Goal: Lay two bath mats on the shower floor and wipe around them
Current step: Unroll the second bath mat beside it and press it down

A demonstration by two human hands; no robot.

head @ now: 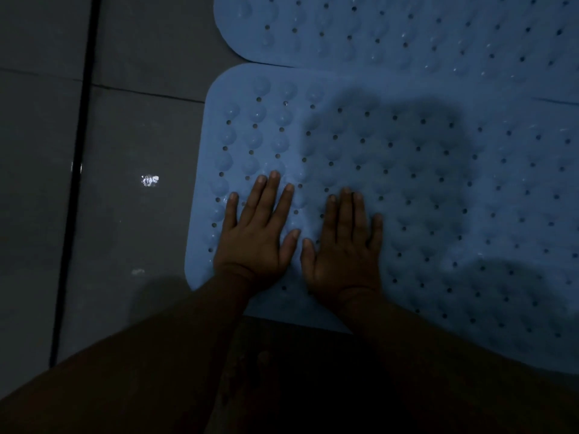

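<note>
Two blue rubber bath mats with small holes and round bumps lie side by side on the dark tiled floor. The near mat fills the middle and right; the far mat lies above it, and their long edges meet or slightly overlap. My left hand rests flat, fingers spread, on the near mat close to its left edge. Flat beside it, also on the near mat, is my right hand. Neither hand holds anything. No cloth is in view.
Dark grey floor tiles stretch to the left of the mats. A black strip runs top to bottom across them. A bright wet glint shows on the tile left of the near mat. The light is dim.
</note>
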